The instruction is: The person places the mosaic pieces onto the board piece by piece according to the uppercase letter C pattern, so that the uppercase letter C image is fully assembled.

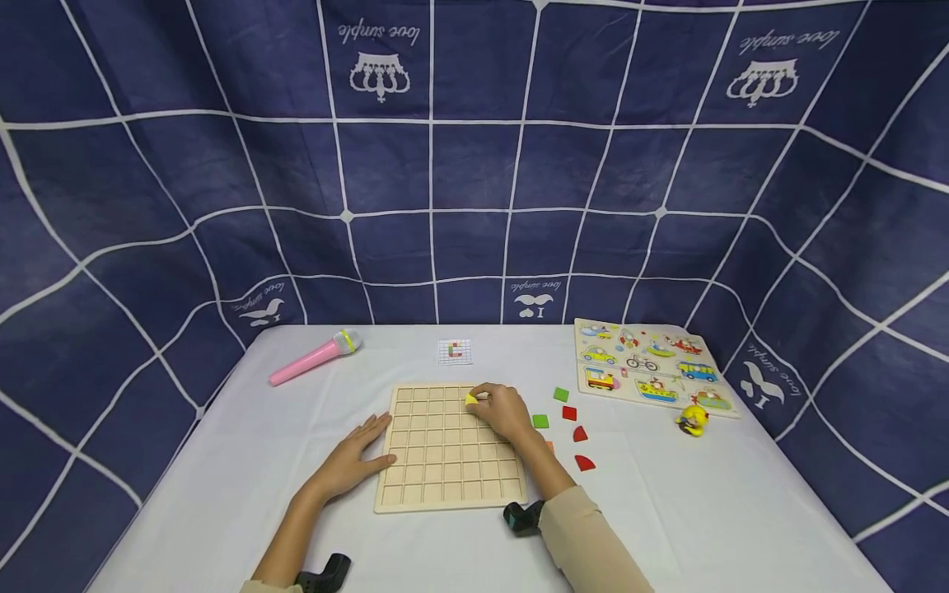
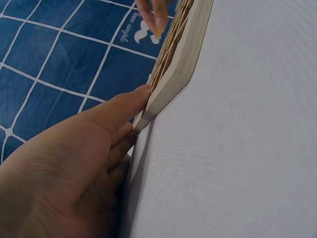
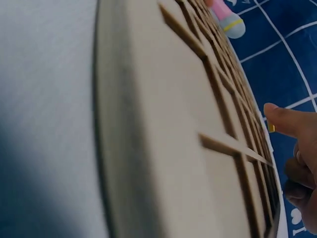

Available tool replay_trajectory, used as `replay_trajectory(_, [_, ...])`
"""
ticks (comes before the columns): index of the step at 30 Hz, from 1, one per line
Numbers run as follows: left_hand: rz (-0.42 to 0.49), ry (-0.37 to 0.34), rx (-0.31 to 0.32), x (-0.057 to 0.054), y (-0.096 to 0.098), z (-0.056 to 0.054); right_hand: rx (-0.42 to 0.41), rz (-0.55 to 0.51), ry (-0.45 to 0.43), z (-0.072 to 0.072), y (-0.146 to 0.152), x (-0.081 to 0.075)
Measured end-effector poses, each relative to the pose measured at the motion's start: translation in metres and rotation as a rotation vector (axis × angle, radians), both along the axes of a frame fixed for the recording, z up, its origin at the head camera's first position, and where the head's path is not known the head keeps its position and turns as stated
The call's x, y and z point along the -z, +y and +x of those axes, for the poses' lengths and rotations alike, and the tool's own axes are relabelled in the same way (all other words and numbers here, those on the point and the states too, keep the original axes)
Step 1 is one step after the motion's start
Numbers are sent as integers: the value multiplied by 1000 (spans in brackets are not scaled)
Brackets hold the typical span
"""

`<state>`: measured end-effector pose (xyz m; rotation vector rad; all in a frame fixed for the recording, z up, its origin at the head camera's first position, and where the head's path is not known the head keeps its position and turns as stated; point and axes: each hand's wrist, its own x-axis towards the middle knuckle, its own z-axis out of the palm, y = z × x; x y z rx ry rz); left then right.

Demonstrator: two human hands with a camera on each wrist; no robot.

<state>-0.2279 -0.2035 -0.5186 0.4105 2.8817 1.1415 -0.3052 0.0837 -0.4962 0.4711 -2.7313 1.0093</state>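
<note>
A wooden grid board (image 1: 443, 473) lies on the white table with its squares bare. My right hand (image 1: 506, 412) pinches a small yellow piece (image 1: 470, 399) between thumb and fingers over the far right part of the grid. The right wrist view also shows the yellow piece (image 3: 271, 127) at the fingertips. My left hand (image 1: 350, 463) lies flat at the board's left side, fingers extended. In the left wrist view its thumb (image 2: 126, 105) rests against the board's edge.
Right of the board lie green squares (image 1: 561, 394), a red square (image 1: 569, 413), red quarter-circles (image 1: 584, 463) and a partly hidden orange piece (image 1: 549, 445). Behind are a pattern card (image 1: 455, 352), a pink toy microphone (image 1: 311, 361), a picture puzzle (image 1: 643, 375) and a yellow figurine (image 1: 693, 420).
</note>
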Motion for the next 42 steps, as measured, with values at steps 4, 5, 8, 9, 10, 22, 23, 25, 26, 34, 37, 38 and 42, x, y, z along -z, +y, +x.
replay_trajectory(4, [10, 5, 14, 0, -1, 1, -6, 18, -19, -2, -3, 8])
replay_trajectory(5, [12, 2, 14, 0, -1, 1, -4, 20, -23, -2, -4, 9])
replay_trajectory(8, [9, 0, 11, 0, -1, 1, -2, 28, -17, -2, -5, 10])
replay_trajectory(9, [8, 1, 10, -1, -1, 1, -5, 30, -12, -2, -5, 10])
replay_trajectory(10, [7, 2, 8, -1, -1, 1, -8, 36, -8, -2, -5, 10])
replay_trajectory(22, [4, 3, 20, 0, 0, 0, -25, 57, -13, -1, -3, 10])
replay_trajectory(23, [4, 4, 20, 0, 0, 0, -27, 51, -14, -1, -3, 9])
replay_trajectory(25, [0, 6, 17, -1, 0, 0, -28, 39, -9, -1, -2, 8])
replay_trajectory(26, [-1, 5, 17, -1, 0, -1, -25, 30, -7, -1, -1, 7])
replay_trajectory(34, [-2, -8, 13, -2, 0, -1, -2, -71, 4, 8, 25, -12])
replay_trajectory(37, [9, -7, 15, -2, 0, 0, 31, -87, 27, 14, 46, -23])
replay_trajectory(38, [10, -6, 15, -2, 0, 0, 45, -87, 29, 15, 53, -26])
replay_trajectory(42, [12, 7, 17, -2, 0, 0, 89, -84, 24, 22, 88, -34])
